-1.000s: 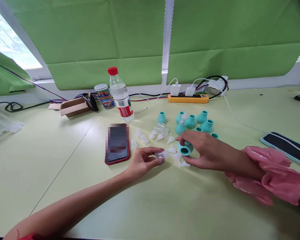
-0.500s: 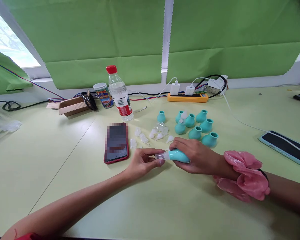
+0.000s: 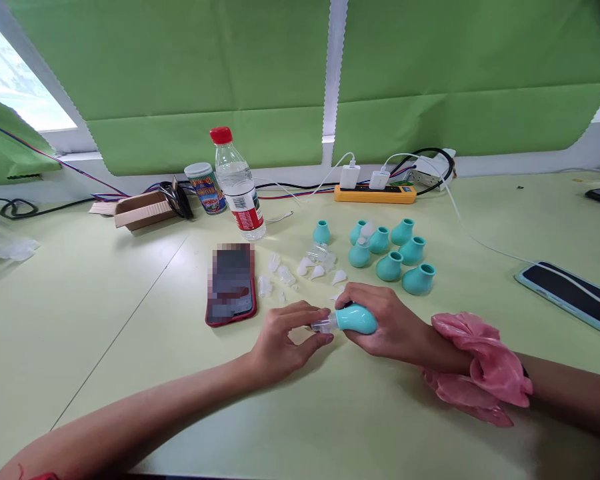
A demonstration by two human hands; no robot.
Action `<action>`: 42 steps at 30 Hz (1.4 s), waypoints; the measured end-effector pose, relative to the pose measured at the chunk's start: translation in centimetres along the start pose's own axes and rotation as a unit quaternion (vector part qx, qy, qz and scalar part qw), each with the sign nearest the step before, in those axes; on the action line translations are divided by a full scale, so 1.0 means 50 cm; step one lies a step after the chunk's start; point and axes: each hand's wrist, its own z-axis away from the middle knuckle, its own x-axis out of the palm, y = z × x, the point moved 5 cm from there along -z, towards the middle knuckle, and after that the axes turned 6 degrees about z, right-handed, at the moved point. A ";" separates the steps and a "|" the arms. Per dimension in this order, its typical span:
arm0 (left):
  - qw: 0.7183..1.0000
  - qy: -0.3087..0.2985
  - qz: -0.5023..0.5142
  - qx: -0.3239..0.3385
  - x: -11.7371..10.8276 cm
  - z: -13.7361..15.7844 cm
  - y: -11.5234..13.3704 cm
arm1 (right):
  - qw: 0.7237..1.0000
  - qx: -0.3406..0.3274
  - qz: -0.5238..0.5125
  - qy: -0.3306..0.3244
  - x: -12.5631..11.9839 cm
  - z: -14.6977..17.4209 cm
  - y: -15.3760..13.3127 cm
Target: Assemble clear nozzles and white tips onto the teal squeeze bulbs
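Note:
My right hand is wrapped round a turquoise squeeze bulb, which lies on its side just above the table. A clear plastic tube sits at the bulb's neck and points left. The thumb and fingers of my left hand pinch this tube. Beyond my hands stand several turquoise bulbs with open necks, and one among them carries a whitish clear fitting. Small white pointed tips and clear plastic tubes lie loose in front of my left hand.
A red-cased phone lies left of the loose parts. Behind it stand a water bottle and a can, with an open cardboard box farther left. A yellow power strip with chargers lies at the back. Another phone is at right.
The bulb has shifted slightly left and down with my right hand, and its neck now sits closer to my left fingers. My left hand's fingers have moved along the clear tube.

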 end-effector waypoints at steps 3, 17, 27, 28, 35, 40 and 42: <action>0.992 -0.002 -0.057 0.112 0.003 0.006 0.024 | 0.997 0.061 -0.054 -0.017 0.003 0.000 0.003; 0.914 -0.106 -0.262 0.290 0.008 0.024 0.028 | 0.968 0.165 -0.138 -0.128 0.014 0.003 0.008; 0.849 -0.152 -0.491 0.124 -0.068 -0.064 -0.027 | 0.965 0.208 -0.107 -0.121 -0.009 -0.012 0.023; 0.837 -0.159 -0.513 0.103 -0.069 -0.066 -0.037 | 0.964 0.214 -0.105 -0.118 -0.010 -0.012 0.026; 0.837 -0.157 -0.523 0.042 -0.074 -0.071 -0.050 | 0.965 0.204 -0.120 -0.117 -0.013 -0.015 0.037; 0.839 -0.178 -0.513 0.045 -0.052 -0.065 -0.059 | 0.971 0.183 -0.101 -0.120 -0.007 -0.013 0.033; 0.832 -0.195 -0.518 0.037 -0.044 -0.059 -0.071 | 0.971 0.175 -0.102 -0.126 -0.005 -0.013 0.030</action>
